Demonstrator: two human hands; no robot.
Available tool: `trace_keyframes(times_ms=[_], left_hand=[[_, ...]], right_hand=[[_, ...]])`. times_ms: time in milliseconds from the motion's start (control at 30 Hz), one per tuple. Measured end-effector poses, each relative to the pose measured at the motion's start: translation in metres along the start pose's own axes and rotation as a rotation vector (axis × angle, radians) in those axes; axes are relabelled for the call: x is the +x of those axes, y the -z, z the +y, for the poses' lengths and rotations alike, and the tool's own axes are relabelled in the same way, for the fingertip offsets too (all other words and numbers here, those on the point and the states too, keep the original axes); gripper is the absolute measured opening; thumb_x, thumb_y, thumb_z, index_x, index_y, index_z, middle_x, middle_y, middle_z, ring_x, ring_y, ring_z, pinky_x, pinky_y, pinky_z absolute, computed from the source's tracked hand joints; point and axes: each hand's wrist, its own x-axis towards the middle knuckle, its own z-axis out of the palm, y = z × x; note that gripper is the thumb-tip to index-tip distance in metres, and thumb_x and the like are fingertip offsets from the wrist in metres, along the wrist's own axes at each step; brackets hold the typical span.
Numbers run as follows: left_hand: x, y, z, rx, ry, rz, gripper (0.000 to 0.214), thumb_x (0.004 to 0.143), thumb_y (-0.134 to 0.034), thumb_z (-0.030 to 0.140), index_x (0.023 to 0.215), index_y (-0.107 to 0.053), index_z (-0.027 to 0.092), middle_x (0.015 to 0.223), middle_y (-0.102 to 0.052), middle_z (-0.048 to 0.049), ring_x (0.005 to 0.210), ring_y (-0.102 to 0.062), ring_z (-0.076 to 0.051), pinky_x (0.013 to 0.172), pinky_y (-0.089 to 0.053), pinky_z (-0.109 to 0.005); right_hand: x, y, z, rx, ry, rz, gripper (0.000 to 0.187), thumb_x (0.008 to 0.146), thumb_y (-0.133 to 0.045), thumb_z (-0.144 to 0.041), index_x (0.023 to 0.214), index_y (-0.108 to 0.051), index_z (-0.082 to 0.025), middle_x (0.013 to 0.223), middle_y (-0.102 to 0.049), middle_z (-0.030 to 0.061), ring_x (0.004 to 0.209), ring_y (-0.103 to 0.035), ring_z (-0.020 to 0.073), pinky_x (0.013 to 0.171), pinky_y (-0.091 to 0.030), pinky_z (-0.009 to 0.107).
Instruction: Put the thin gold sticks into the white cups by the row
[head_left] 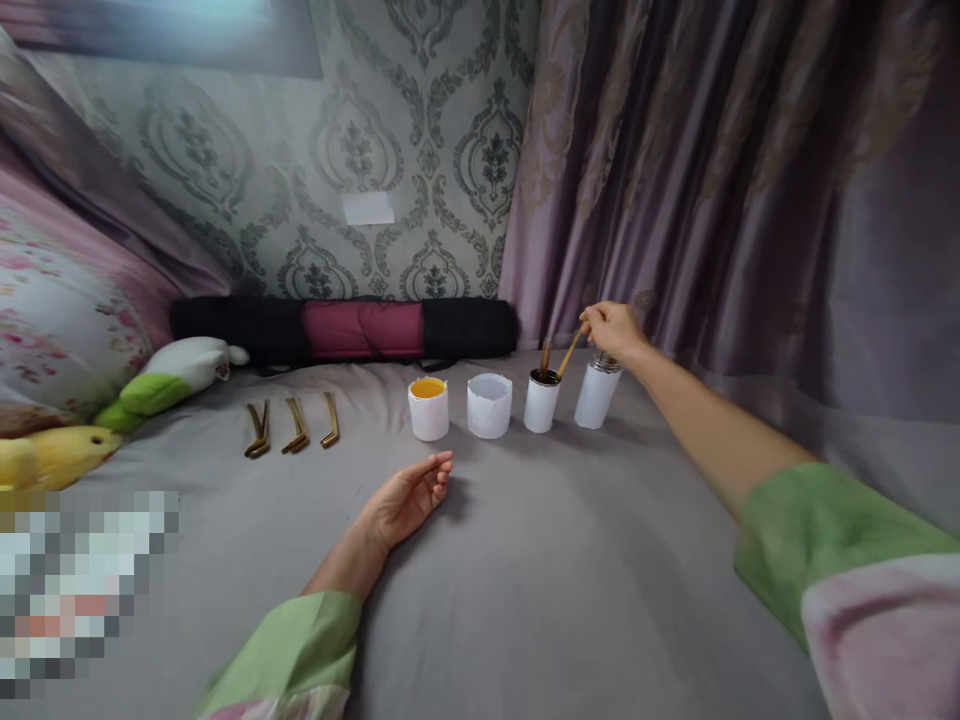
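My right hand point(613, 328) is closed in a pinch on the upper end of a thin golden straw point(571, 350). The straw slants down to the mouth of a white-wrapped can point(541, 405) with a dark inside, where brownish straws point(546, 357) stand. Just under my right hand is a taller white-wrapped container point(598, 398), its top partly hidden by the hand. On the bedsheet my left hand point(412, 497) rests palm inward, fingers loosely bent and holding nothing. In front of it stand a white cup with a yellow inside point(429, 415) and a wider white cup point(489, 412).
Three small groups of bent golden straws point(257, 430) lie on the grey bedsheet point(562, 560) at left. Plush toys point(176, 378) and a floral pillow point(60, 290) sit farther left. A black and maroon roll point(360, 330) lies along the wall; a purple curtain point(675, 150) hangs right.
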Motion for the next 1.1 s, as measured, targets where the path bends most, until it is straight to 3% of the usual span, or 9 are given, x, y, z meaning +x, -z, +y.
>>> trace_keyframes(times_ms=[467, 1100], left_hand=[[-0.002, -0.004, 0.001, -0.010, 0.015, 0.006, 0.016, 0.080, -0.052, 0.008, 0.095, -0.058, 0.006, 0.077, -0.059, -0.0061, 0.059, -0.055, -0.006, 0.050, -0.046, -0.016], [-0.001, -0.004, 0.001, -0.001, 0.008, 0.002, 0.016, 0.080, -0.053, 0.010, 0.095, -0.058, 0.006, 0.077, -0.060, -0.0060, 0.060, -0.055, -0.006, 0.051, -0.046, -0.016]], right_hand=[[-0.010, -0.031, 0.018, -0.062, 0.107, -0.166, 0.023, 0.082, -0.041, -0.025, 0.078, -0.061, -0.016, 0.065, -0.064, 0.0005, 0.050, -0.053, 0.0082, 0.054, -0.040, 0.020], [-0.017, -0.047, 0.027, -0.069, 0.061, -0.234, 0.022, 0.083, -0.041, -0.022, 0.079, -0.060, -0.014, 0.067, -0.064, 0.0011, 0.047, -0.051, 0.0063, 0.050, -0.037, 0.017]])
